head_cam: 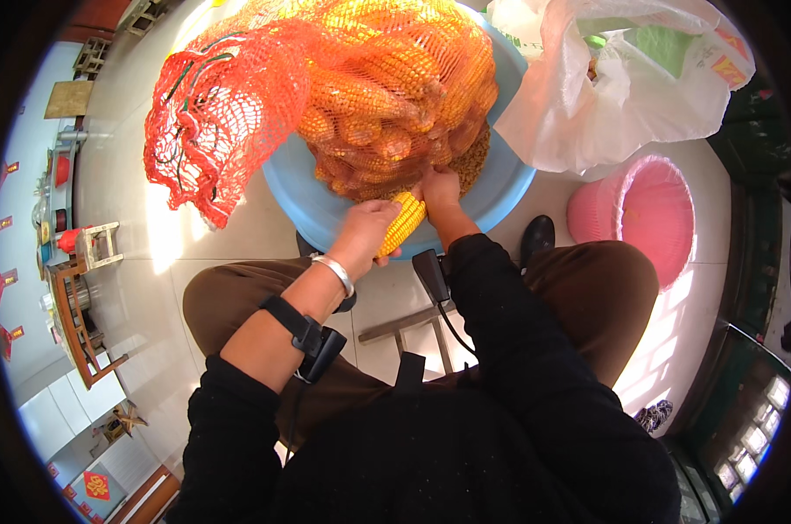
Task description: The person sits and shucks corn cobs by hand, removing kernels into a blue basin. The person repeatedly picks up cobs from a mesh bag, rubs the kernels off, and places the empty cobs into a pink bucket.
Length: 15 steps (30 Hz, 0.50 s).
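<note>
My left hand (367, 226) is wrapped around a yellow ear of corn (405, 224), held slanting above the near rim of a blue plastic basin (310, 219). At the ear's far end is my right hand (440, 190); its fingertips touch the ear, and whether they grip it is hidden. A red mesh sack (238, 98) full of corn ears rests in the basin, its gathered mouth hanging over the left side. Loose corn kernels (472, 160) lie in the basin beneath and beside the sack.
Right of the basin stands a white plastic sack (605, 98), with a pink ribbed bin (592, 206) nearer me. A small wooden stool (102, 245) and a wooden rack (74, 314) are at far left. A dark shoe (537, 239) is by the basin.
</note>
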Tool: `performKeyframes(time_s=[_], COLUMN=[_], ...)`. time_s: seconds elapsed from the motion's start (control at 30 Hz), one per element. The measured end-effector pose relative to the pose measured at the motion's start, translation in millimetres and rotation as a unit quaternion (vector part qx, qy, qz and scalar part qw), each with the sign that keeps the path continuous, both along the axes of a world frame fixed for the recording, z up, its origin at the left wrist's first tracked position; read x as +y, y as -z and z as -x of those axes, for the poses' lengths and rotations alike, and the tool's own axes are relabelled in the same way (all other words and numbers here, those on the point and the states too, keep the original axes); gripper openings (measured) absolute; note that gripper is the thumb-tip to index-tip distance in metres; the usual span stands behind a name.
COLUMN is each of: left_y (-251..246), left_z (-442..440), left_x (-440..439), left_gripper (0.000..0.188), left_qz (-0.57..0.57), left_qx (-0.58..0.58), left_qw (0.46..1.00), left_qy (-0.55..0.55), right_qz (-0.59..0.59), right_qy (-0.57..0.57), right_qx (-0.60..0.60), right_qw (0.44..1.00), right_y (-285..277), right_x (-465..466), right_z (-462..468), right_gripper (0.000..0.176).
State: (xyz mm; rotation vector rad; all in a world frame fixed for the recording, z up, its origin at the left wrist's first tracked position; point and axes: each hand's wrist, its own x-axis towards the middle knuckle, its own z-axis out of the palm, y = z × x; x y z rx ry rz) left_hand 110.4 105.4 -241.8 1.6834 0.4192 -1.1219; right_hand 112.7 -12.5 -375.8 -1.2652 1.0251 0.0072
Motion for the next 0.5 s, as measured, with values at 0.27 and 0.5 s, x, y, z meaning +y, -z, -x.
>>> performKeyframes(time_s=[0.27, 0.5], left_y=[4, 1], left_z=[-9, -1], left_x=[4, -2], left_gripper=[0.032, 0.034], left_qz=[0.054, -0.010], left_qx=[0.087, 0.015], left_qw=[0.994, 0.999], left_qy=[-0.037, 0.035], right_qz=[-0.164, -0.246], right_qy=[0.050, 0.086], right_qx=[-0.056, -0.074], right_qw=[0.984, 0.963], right_y=[18, -17], right_x=[-9, -9], right_z=[-7, 3], right_gripper=[0.030, 0.028])
